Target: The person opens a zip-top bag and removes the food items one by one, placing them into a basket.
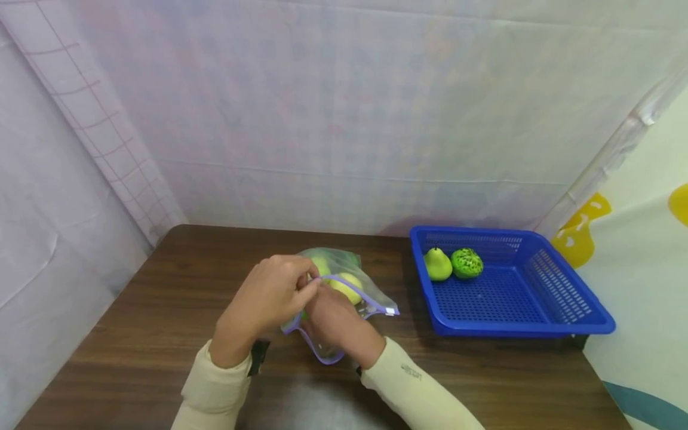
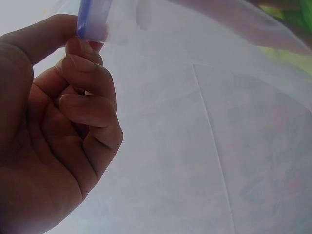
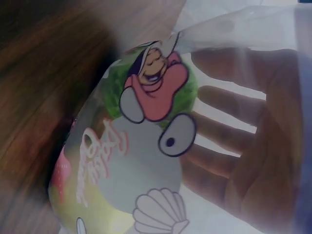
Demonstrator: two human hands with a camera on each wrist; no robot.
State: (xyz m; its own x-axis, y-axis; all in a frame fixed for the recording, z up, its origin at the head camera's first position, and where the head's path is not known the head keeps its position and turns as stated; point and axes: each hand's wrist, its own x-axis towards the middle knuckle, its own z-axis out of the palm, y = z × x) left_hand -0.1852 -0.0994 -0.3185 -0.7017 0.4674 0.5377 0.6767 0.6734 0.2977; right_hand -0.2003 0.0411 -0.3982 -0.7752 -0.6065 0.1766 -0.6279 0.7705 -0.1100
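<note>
A clear zip bag (image 1: 371, 285) with a purple rim and a white slider lies on the table. Inside it are a yellow fruit (image 1: 350, 289) and green fruit (image 1: 320, 266). My left hand (image 1: 271, 294) pinches the purple rim between thumb and fingers, also seen in the left wrist view. My right hand (image 1: 334, 316) reaches through the opening into the bag. Seen through the printed plastic in the right wrist view, its fingers (image 3: 229, 134) are spread and fairly straight, with tips right at a round green fruit (image 3: 114, 95).
To the right, a blue plastic basket (image 1: 521, 328) holds a green pear (image 1: 438, 267) and a mottled green fruit (image 1: 467, 263) at its left side. Beneath everything is a dark wooden table (image 1: 134, 334), with a cloth-covered wall (image 1: 322, 119) along its back.
</note>
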